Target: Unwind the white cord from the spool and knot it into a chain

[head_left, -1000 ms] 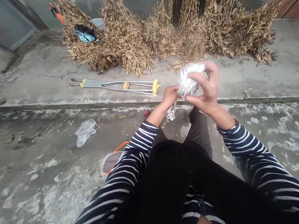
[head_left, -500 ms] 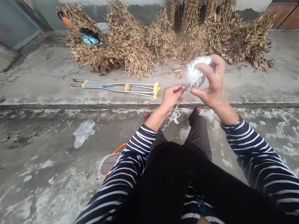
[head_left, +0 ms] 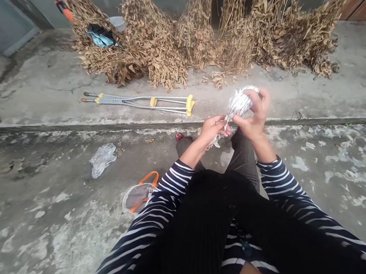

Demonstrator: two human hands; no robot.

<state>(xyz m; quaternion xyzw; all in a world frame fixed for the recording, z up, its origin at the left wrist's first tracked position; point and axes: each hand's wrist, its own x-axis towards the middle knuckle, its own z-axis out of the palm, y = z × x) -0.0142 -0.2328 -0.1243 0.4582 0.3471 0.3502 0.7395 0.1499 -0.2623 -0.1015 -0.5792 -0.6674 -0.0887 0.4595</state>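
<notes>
The left hand [head_left: 212, 130] pinches a strand [head_left: 226, 120]; just beyond, the right hand [head_left: 255, 117] grips the white bundle [head_left: 239, 101] in midair. It looks light and soft (perhaps apt to unravel), best cupped around its middle. Dried stalks [head_left: 165, 51] lie farther off.

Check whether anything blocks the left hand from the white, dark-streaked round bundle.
Nothing visible does. The left hand pinches a narrow white strand that leads up to the white, dark-streaked round bundle, which the right hand holds.
</notes>
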